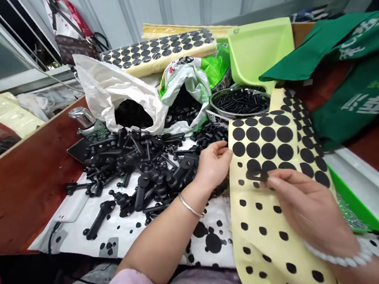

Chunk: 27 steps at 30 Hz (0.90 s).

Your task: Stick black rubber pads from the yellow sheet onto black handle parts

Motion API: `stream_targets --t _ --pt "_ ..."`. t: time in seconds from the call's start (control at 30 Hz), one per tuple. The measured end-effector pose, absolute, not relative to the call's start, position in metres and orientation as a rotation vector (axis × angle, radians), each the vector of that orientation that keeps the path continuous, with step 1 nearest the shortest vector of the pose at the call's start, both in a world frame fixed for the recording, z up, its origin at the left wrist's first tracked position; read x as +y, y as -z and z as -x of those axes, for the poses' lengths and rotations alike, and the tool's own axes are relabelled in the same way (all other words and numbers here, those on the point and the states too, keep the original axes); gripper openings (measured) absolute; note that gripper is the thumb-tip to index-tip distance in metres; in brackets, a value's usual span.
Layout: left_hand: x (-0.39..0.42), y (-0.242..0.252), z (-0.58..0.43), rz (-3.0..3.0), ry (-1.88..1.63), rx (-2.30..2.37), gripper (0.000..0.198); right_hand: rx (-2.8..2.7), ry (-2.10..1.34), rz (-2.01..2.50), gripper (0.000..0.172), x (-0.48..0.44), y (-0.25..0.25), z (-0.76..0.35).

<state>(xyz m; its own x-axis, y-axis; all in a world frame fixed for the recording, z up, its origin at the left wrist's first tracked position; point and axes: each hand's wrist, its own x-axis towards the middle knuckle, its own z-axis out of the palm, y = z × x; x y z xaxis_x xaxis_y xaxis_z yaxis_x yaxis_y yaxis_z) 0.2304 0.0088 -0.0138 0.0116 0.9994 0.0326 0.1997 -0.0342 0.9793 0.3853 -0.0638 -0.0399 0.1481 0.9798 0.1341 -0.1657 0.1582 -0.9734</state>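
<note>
Head view: pinching with the left hand (214,164) at the left edge of a pale yellow backing sheet studded with round black foam discs (264,148), seemingly to keep it raised and taut. Pressing with the right hand (308,212), fingertips (273,181) curled onto a disc at the lowest full row; cannot tell whether clamped or just resting. Hands apart, sheet spanning between. Just left, handy for reaching: heap of black plastic lever handles (143,167). Farther: crumpled white plastic bag (115,93), clear round bowl of black screws (240,102), lime-green plastic dustpan (261,47). Right: green cloth bags (361,85).
</note>
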Motion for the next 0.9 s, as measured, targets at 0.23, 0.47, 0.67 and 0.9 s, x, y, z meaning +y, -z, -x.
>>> stream_targets --t 0.23,0.47,0.67,0.9 --pt "0.054 -0.016 -0.143 -1.91 -0.734 1.687 0.023 -1.053 -1.075 1.031 0.025 -0.046 0.034 -0.377" --pt "0.088 0.009 -0.122 -2.185 -0.118 1.649 0.03 -1.184 -1.033 1.015 0.019 -0.059 0.039 -0.375" --pt "0.091 -0.004 -0.103 -2.396 -0.236 1.652 0.022 -1.339 -0.934 0.924 0.005 -0.076 0.032 -0.379" --pt "0.013 -0.02 -0.107 -2.744 -0.951 1.614 0.032 -1.239 -0.983 0.887 0.013 -0.076 0.019 -0.373"
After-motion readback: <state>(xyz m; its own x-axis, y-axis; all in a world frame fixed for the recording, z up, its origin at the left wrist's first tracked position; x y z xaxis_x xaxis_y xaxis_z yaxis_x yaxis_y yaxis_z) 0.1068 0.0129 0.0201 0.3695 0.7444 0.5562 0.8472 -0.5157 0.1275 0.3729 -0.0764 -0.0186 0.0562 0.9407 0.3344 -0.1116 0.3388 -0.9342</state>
